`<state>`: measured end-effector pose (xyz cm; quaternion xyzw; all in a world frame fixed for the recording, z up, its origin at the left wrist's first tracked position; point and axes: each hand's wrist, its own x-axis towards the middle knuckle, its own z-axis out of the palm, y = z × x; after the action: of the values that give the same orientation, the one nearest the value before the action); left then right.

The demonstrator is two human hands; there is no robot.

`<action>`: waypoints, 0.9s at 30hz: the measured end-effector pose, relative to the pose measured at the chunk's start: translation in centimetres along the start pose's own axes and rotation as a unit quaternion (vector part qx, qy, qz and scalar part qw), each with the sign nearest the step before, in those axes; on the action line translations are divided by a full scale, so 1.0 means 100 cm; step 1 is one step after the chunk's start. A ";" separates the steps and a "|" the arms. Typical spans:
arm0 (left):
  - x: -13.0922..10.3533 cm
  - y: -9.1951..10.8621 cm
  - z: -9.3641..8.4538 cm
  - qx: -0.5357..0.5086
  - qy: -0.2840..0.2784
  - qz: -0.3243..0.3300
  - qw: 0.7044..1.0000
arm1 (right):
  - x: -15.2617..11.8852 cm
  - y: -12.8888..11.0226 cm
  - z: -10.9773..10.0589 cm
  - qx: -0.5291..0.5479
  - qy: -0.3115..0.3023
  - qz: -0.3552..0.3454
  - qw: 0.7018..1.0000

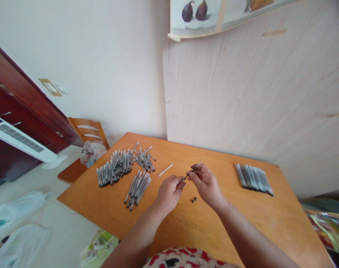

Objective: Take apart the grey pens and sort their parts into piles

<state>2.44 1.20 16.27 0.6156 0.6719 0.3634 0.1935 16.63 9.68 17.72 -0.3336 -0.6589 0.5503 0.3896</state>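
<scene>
My left hand (171,191) and my right hand (206,183) meet above the middle of the table, fingertips nearly touching. Both pinch a slim dark pen part (185,177) between them; the fingers hide most of it. Just beyond my left hand lies a single whitish pen tube (165,170). Small dark pieces (194,200), perhaps caps or plugs, rest on the wood below the right hand. To the left, pens with pale barrels and black ends lie in a large pile (116,165), a loose heap (144,159) and a nearer bunch (138,189).
Another row of pens (254,179) sits at the right of the wooden table (214,230). The wall and a pale board (228,93) border its far edge. A chair (88,130) with a plastic bag (92,152) stands at the left; more bags (21,238) lie on the floor.
</scene>
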 end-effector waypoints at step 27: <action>-0.002 -0.014 0.004 -0.085 0.026 -0.041 0.995 | -0.031 0.082 -0.049 -0.405 -0.195 0.067 0.891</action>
<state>1.82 1.12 14.91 0.5587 0.6682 0.4272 0.2426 22.54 10.65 9.58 -0.3920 -0.8634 0.3141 0.0466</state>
